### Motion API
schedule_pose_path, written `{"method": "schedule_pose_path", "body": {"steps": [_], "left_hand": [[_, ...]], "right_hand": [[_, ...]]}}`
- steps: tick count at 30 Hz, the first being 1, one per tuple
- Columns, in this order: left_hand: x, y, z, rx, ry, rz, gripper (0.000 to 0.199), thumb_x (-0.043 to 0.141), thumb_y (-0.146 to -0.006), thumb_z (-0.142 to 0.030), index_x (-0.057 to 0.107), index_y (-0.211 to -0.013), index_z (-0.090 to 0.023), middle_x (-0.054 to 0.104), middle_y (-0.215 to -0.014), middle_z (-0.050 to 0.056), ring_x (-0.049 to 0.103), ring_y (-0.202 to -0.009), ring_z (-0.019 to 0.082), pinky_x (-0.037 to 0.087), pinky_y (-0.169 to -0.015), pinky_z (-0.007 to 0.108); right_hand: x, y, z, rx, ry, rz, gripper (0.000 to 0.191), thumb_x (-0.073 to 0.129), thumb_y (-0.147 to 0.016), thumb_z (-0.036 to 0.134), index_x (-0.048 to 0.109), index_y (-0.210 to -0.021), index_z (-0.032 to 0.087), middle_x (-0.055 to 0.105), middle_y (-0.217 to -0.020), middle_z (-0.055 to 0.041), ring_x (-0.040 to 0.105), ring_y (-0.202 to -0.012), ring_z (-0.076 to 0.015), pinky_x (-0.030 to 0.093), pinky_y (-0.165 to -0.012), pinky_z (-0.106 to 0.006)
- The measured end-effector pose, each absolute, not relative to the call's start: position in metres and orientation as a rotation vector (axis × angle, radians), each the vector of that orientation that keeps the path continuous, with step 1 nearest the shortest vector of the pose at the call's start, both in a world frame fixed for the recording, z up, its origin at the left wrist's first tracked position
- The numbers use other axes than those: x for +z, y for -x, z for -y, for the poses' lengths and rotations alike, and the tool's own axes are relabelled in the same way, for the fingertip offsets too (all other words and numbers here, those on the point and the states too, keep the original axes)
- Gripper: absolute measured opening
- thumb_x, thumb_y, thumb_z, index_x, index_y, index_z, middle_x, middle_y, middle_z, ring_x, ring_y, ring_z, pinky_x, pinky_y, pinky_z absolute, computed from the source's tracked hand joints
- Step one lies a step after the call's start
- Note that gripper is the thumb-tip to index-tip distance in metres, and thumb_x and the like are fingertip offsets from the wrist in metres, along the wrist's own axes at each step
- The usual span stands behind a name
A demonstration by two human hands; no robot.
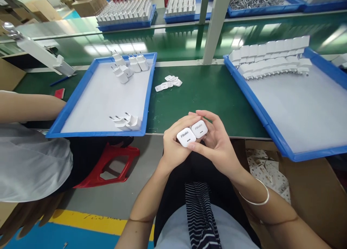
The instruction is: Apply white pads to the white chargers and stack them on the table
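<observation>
At the far left of the frame, a co-worker's bare forearm reaches in behind a white-floored plastic tray with a blue rim. I see white plastic plugs with metal pins in it, one cluster toward its top and a smaller cluster at its lower right corner. A red plastic stool stands below it. Moving right, small flat white plastic pieces lie in a loose pile on the green bench top, above the centre of the frame.

Just below centre, the wearer's left hand is clamped around a white rounded-square plastic block printed "Fibaks", its fingers stretched along the top. Side by side and touching it is a matching white block, a little higher. The right hand curls round that second one, its thumb pressed to the lower edge of the first; I can't tell where its hidden fingers sit. A pale bracelet rings the right wrist. At right, a second blue-rimmed tray holds two rows of white plastic blocks.
</observation>
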State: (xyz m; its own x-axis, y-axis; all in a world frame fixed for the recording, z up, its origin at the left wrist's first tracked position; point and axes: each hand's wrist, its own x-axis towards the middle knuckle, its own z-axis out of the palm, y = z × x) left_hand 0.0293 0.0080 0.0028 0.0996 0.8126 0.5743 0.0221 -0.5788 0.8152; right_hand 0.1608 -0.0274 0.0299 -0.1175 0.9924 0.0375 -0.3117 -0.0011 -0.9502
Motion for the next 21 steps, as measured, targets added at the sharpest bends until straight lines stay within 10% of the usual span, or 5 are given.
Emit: {"method": "schedule_pose_path", "body": {"steps": [12, 21], "left_hand": [[-0.013, -0.03, -0.018, 1.617, -2.003, -0.797, 0.039, 0.075, -0.085, -0.016, 0.07, -0.123, -0.023, 0.076, -0.121, 0.009, 0.071, -0.117, 0.024, 0.058, -0.105, 0.045], [0.013, -0.002, -0.038, 1.375, -2.261, -0.935, 0.036, 0.069, -0.087, -0.02, 0.067, -0.123, -0.018, 0.075, -0.12, 0.011, 0.073, -0.111, 0.023, 0.062, -0.095, 0.037]], "right_hand": [[0.02, -0.164, 0.009, 1.58, 0.882, 0.914, 0.045, 0.081, -0.08, 0.026, 0.058, -0.119, 0.028, 0.06, -0.145, -0.0054, 0.064, -0.121, -0.0221, 0.055, -0.102, -0.036], [0.014, -0.162, -0.003, 1.608, 0.879, 0.946, 0.073, 0.083, -0.08, 0.032, 0.044, -0.142, 0.035, 0.057, -0.15, -0.007, 0.055, -0.138, -0.0268, 0.044, -0.118, -0.049]]}}
